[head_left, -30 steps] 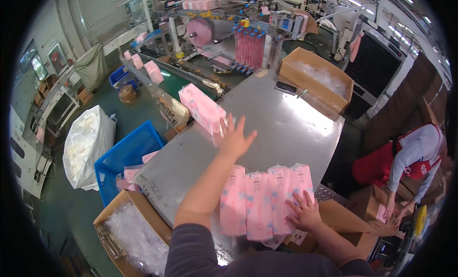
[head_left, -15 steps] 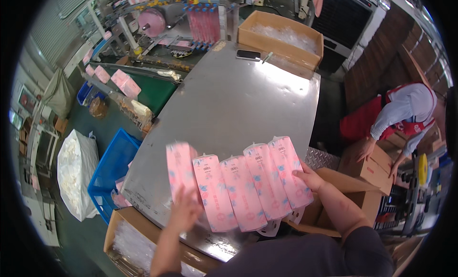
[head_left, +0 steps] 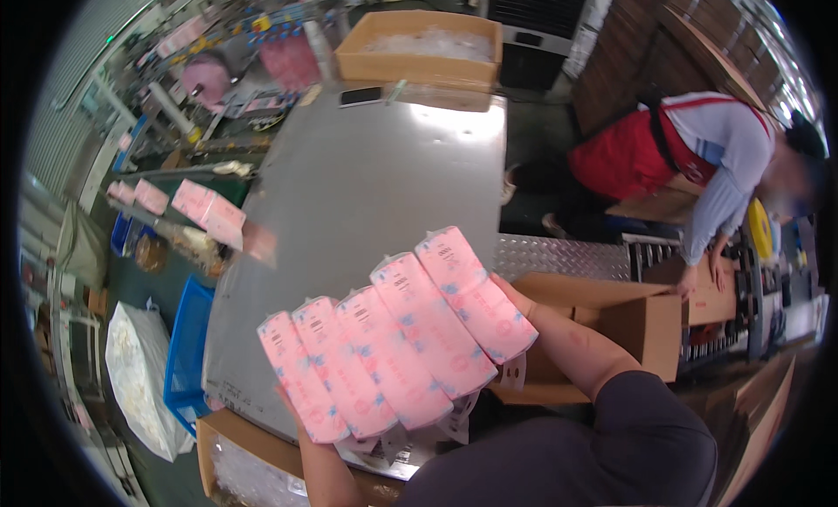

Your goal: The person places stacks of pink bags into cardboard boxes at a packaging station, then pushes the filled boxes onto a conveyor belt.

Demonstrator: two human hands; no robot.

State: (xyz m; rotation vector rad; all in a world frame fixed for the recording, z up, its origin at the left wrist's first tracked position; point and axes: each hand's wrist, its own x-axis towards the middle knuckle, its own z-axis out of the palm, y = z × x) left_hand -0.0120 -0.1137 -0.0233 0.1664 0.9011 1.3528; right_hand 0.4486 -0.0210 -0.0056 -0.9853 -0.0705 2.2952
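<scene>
In the head view, a row of five soft pink plastic-wrapped packs [head_left: 397, 337] is held up off the grey metal desk [head_left: 375, 193], fanned side by side and tilted from lower left to upper right. The row is pressed between the two hands: the left hand [head_left: 297, 413] is almost wholly hidden behind the lowest pack, so how far it is closed cannot be told, though it plainly bears on that end. The right hand [head_left: 508, 291] is laid flat and spread against the uppermost pack, only a fingertip and the wrist showing.

The packs are carried above the near edge of the desk, just beside an open brown cardboard carton [head_left: 611, 319] at the right. Another carton lined with clear film [head_left: 240, 459] lies below the near left corner. A person in a red vest [head_left: 672, 158] is bent over boxes beyond.

As a judgement, the row would best be kept under steady inward pressure from both ends, since the middle packs are held by squeeze alone; if the pressure is eased or the row bowed, they could slip out. The packs should be kept level and aligned.
</scene>
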